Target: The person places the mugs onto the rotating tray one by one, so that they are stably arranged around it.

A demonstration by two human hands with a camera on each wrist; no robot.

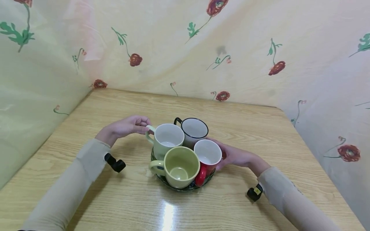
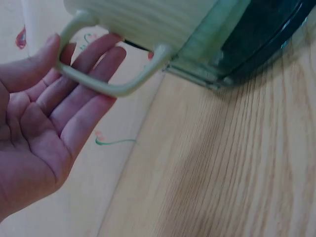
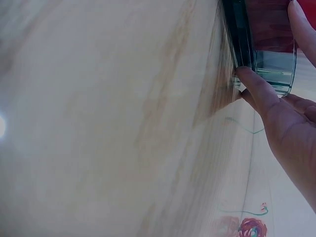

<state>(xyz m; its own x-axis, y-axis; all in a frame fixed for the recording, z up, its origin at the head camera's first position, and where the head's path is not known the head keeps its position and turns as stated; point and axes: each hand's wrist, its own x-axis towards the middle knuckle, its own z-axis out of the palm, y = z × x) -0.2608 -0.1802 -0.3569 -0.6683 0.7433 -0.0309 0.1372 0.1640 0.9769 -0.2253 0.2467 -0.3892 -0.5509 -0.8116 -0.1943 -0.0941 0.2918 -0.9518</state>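
My left hand (image 1: 130, 126) is at the left of a pale green mug (image 1: 167, 138). In the left wrist view its thumb and fingers pinch the mug's handle (image 2: 106, 88), with fingers reaching through the loop. A round greenish glass dish (image 1: 188, 188) bears this mug and a yellow-green mug (image 1: 180, 166), a red mug with white inside (image 1: 207, 152) and a white mug with black rim (image 1: 195, 128). My right hand (image 1: 235, 156) grips the dish's right side beside the red mug. One finger (image 3: 259, 91) sits low on the dish wall, another up along the red mug.
The dish stands mid-table on light wood (image 1: 144, 208), with a bright reflection in front. Floral cloth (image 1: 185, 48) hangs behind the table and at both sides. A small black device (image 1: 115, 163) is on the left sleeve, another (image 1: 255, 192) on the right.
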